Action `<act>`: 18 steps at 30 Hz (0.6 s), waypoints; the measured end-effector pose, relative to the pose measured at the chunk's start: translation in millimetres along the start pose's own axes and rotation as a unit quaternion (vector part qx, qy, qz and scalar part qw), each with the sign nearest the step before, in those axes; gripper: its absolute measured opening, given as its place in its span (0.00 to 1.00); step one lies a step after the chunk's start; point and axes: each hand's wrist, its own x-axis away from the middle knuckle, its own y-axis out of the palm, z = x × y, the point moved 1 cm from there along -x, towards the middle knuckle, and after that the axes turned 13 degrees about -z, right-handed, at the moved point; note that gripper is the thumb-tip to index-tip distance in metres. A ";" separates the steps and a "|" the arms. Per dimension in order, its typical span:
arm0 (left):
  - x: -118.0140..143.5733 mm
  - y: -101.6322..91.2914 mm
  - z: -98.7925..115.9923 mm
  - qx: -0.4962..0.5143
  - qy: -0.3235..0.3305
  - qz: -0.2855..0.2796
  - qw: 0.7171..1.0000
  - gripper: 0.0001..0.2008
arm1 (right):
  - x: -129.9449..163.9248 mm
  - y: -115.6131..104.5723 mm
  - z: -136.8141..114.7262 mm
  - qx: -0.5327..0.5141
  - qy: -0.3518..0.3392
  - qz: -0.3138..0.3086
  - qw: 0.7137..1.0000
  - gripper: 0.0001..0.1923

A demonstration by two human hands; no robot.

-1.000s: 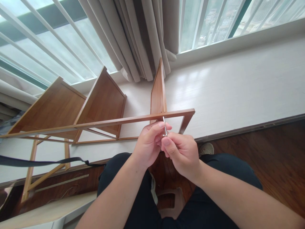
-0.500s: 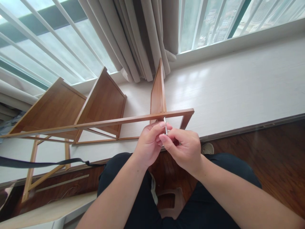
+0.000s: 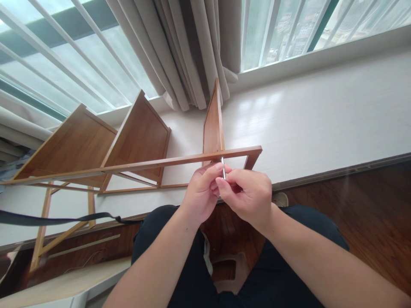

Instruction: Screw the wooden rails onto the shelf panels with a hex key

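Observation:
A thin silvery hex key (image 3: pixel 224 167) points up at the near rail of a wooden shelf frame (image 3: pixel 180 161), where the upright shelf panel (image 3: pixel 213 124) meets it. My left hand (image 3: pixel 202 188) is closed, with its thumb and fingers pinching the shaft of the key. Against the key's lower end, my right hand (image 3: pixel 248 192) is closed, thumb and index finger pressed together. My fingers hide that lower end. The key's tip is at or just below the rail; whether it sits in a screw I cannot tell.
Two more wooden panels (image 3: pixel 141 141) of the frame stand to the left on the white ledge (image 3: pixel 308 119). A black strap (image 3: pixel 64 219) crosses at the left. Curtains (image 3: pixel 180 51) hang behind. Between my legs is a small stool (image 3: pixel 239 269) on the wooden floor.
My right hand has shifted and turned very slightly at the key's lower end. My left hand and the shelf frame stay almost where they were.

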 end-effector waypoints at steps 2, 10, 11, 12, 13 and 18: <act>0.0 -0.1 -0.8 -0.001 0.002 0.000 1.000 0.13 | -1.5 0.4 -0.2 0.017 -0.008 -0.005 1.000 0.20; -2.3 0.6 -3.2 0.033 0.027 0.019 0.999 0.14 | -9.0 -4.5 -2.5 0.077 0.003 -0.041 0.996 0.20; -2.8 1.1 -2.9 0.040 0.026 0.018 0.999 0.15 | -9.1 -4.6 -2.4 0.084 0.007 -0.048 0.995 0.20; -3.3 1.6 -2.5 0.046 0.025 0.016 0.998 0.15 | -9.0 -4.4 -2.2 0.089 0.012 -0.053 0.995 0.20; -3.6 2.2 -2.0 0.052 0.025 0.013 0.998 0.15 | -8.7 -4.0 -1.9 0.094 0.017 -0.057 0.994 0.20; -4.7 2.9 -1.4 0.055 0.030 0.006 0.998 0.13 | -7.5 -2.0 0.5 0.107 0.033 -0.053 0.992 0.20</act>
